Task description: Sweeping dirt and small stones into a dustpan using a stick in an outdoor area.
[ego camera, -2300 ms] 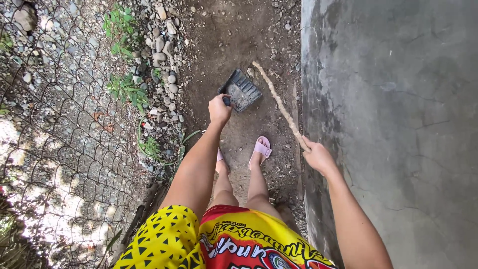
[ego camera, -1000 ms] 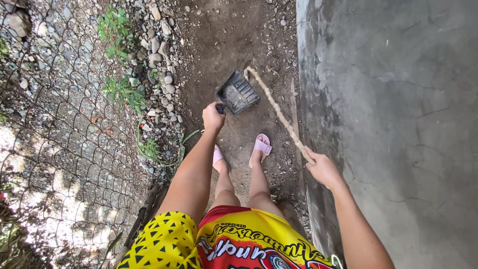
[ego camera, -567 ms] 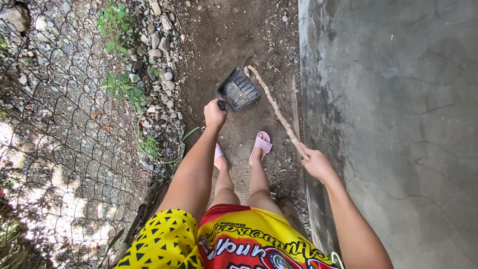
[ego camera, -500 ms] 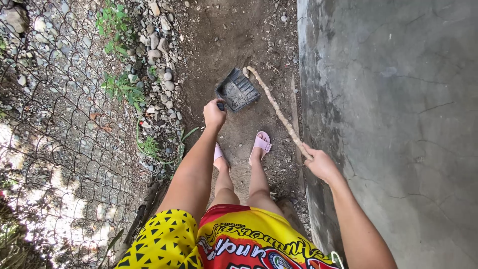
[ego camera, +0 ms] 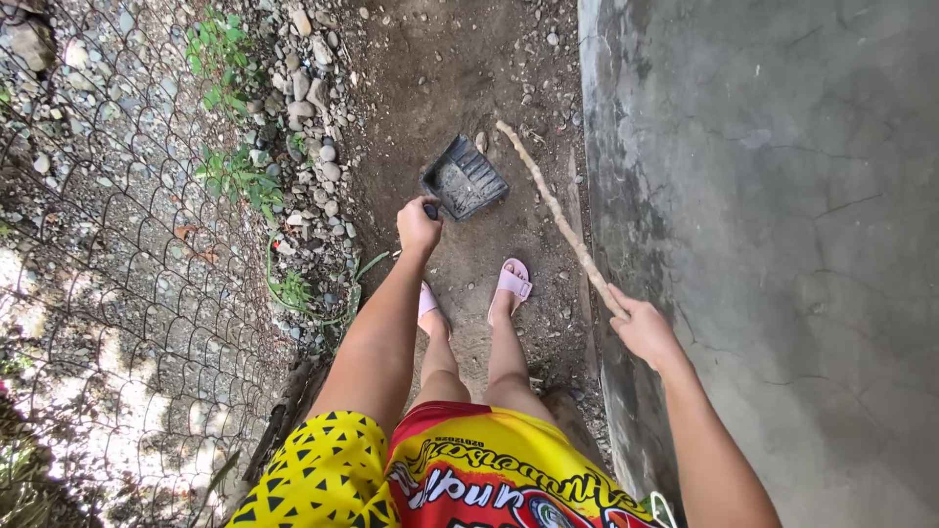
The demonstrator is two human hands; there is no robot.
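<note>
Gripping: left hand closed on dustpan handle; right hand closed on broom stick, slanting forward-left toward the pan.

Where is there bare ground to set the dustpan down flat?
Bare dirt lies beyond the dustpan, between the stones and the concrete wall. Another patch lies between dustpan and sandalled feet. It is crowded by the stones, weeds and wire fence.
</note>
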